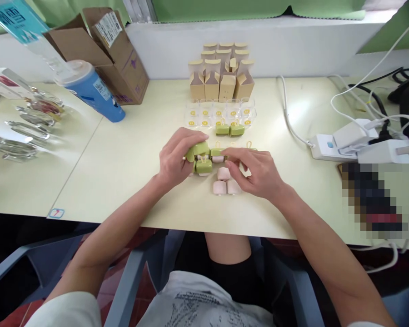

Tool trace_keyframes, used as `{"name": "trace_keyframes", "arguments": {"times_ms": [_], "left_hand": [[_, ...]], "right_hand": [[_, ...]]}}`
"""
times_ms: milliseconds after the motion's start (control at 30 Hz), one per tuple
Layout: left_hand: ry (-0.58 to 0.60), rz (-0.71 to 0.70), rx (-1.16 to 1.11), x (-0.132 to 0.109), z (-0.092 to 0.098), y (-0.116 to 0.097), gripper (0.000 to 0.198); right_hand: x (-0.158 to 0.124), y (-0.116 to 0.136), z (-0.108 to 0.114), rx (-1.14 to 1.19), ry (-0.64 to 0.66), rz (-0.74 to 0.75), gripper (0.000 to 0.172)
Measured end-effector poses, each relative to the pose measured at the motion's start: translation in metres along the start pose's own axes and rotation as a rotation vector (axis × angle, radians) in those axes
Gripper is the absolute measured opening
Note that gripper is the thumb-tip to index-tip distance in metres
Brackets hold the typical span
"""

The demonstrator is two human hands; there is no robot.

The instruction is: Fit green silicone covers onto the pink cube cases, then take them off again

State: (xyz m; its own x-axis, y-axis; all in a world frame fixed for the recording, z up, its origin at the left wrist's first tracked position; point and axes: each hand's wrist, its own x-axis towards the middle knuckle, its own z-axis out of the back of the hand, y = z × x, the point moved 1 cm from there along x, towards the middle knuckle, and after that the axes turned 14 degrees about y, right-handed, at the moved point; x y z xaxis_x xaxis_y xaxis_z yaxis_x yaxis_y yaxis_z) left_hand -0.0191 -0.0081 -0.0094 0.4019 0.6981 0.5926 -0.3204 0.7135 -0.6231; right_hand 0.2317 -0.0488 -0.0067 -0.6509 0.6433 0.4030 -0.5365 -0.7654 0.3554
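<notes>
My left hand (174,160) is closed round a small green case (198,150) at the middle of the table. My right hand (255,171) pinches a pink and white piece (218,158) beside that case. A second green case (203,166) lies just under the held one. Three pink pieces (224,181) lie on the table below my right fingers. Two more green cases (229,130) sit a little farther back.
Clear small boxes with yellow dots (220,111) and tan cardboard boxes (221,72) stand behind. A blue cup (95,91) and an open carton (116,54) are at the back left, glassware (27,127) at the left, power strip and cables (347,145) at the right.
</notes>
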Motion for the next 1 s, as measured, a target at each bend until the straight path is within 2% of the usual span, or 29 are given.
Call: {"name": "trace_keyframes", "arguments": {"times_ms": [67,167,233,333,500,633,733,800,900,1000], "left_hand": [[-0.078,0.067,-0.033,0.0,0.002,-0.002,0.027],[-0.088,0.178,-0.114,0.001,0.0,-0.004,0.028],[-0.061,0.197,-0.145,0.002,-0.003,-0.004,0.042],[-0.019,0.139,-0.158,0.003,-0.007,-0.001,0.064],[-0.018,0.048,-0.228,0.002,-0.011,-0.001,0.057],[-0.056,0.071,-0.297,-0.001,-0.013,-0.007,0.065],[-0.072,0.088,-0.315,-0.003,-0.014,-0.012,0.063],[-0.085,0.119,-0.291,-0.004,-0.015,-0.015,0.062],[-0.105,0.164,-0.231,-0.004,-0.016,-0.017,0.065],[-0.102,0.128,-0.181,-0.005,-0.018,-0.014,0.062]], "right_hand": [[-0.003,-0.005,0.007,-0.122,0.125,-0.009,0.032],[-0.006,-0.011,0.01,-0.162,0.3,0.026,0.032],[-0.006,-0.013,0.008,-0.095,0.352,0.018,0.033],[-0.004,-0.013,0.006,-0.005,0.365,-0.005,0.031],[-0.004,-0.012,0.01,0.042,0.36,-0.047,0.026],[-0.004,-0.013,0.012,0.053,0.353,-0.057,0.02],[-0.004,-0.013,0.01,0.041,0.335,-0.039,0.018],[-0.004,-0.012,0.008,0.035,0.28,-0.009,0.021],[-0.003,-0.011,0.012,0.094,0.133,0.031,0.026],[-0.002,-0.01,0.02,0.249,-0.029,0.004,0.027]]}}
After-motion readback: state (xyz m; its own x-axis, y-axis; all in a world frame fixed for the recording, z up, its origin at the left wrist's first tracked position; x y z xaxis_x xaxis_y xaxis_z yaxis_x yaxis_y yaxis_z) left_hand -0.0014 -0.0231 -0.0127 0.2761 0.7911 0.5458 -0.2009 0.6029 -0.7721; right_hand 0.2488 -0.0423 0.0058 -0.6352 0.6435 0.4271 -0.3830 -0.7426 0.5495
